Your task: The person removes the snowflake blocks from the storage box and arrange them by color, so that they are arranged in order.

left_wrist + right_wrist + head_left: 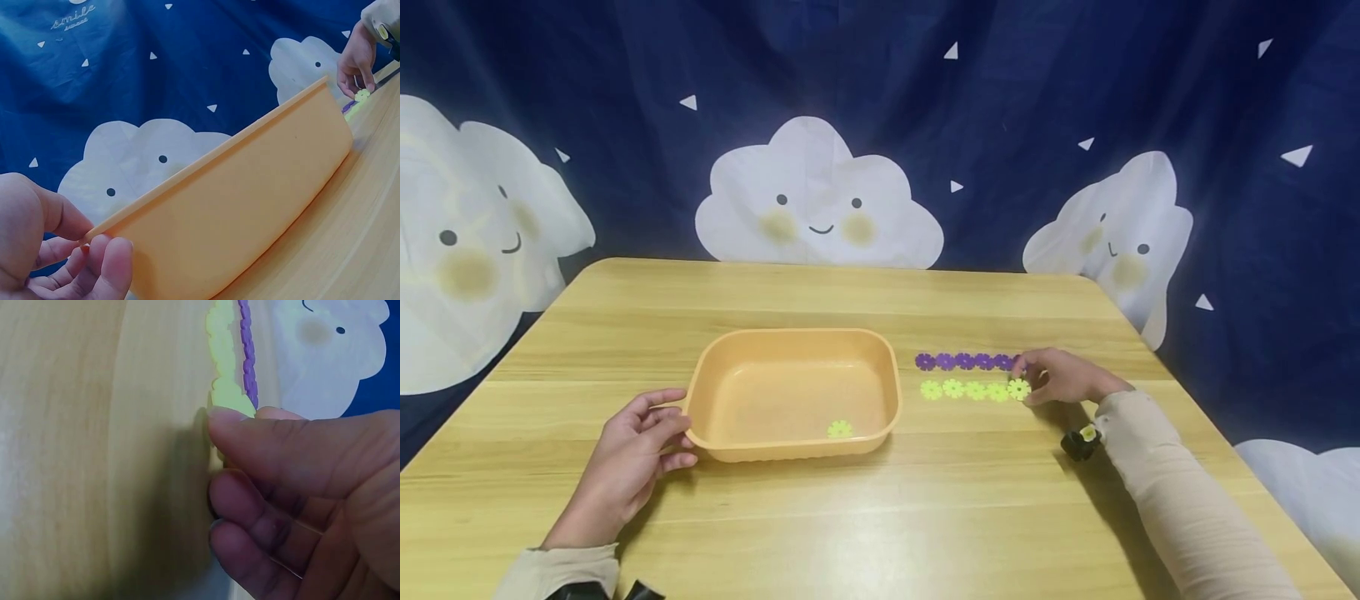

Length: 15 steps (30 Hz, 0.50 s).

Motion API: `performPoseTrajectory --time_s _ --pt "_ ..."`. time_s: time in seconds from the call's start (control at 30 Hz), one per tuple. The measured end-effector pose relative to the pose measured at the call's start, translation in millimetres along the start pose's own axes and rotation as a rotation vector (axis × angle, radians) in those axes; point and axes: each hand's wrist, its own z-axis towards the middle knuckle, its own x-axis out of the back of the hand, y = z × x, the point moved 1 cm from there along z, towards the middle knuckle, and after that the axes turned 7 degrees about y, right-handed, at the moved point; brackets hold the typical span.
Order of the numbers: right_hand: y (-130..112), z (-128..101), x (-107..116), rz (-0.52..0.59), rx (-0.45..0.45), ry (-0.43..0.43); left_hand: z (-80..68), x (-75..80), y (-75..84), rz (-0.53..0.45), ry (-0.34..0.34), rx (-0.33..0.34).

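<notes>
An orange plastic tub (pixel 797 452) stands on the table, and my left hand (pixel 632 458) grips its rim at the left end. In the left wrist view, the thumb and fingers close around the rim's corner. Inside the tub, a yellow-green flower-shaped piece (pixel 840 429) lies near the front right. Over to the right, my right hand (pixel 1063 379) pinches another yellow flower piece (pixel 1018 389) at the right end of a row of yellow flower pieces (pixel 975 391). Just behind runs a row of purple flower pieces (pixel 965 362), its right end partly hidden by the fingers.
The wooden table (pixel 865 533) reaches back to a dark blue curtain (pixel 880 67) printed with smiling white clouds. A dark strap with a yellow button-like part (pixel 1088 432) hangs at the right wrist.
</notes>
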Motion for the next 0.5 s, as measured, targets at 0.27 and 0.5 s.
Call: performPoseTrajectory --time_s 0.27,0.5 --pt "4 1 2 -0.009 0.016 0.011 -0.3 0.0 -1.4 -0.009 -0.006 -0.002" --pt "-6 8 7 -0.061 0.067 0.045 0.3 -0.1 0.1 -0.008 -0.004 -0.004"
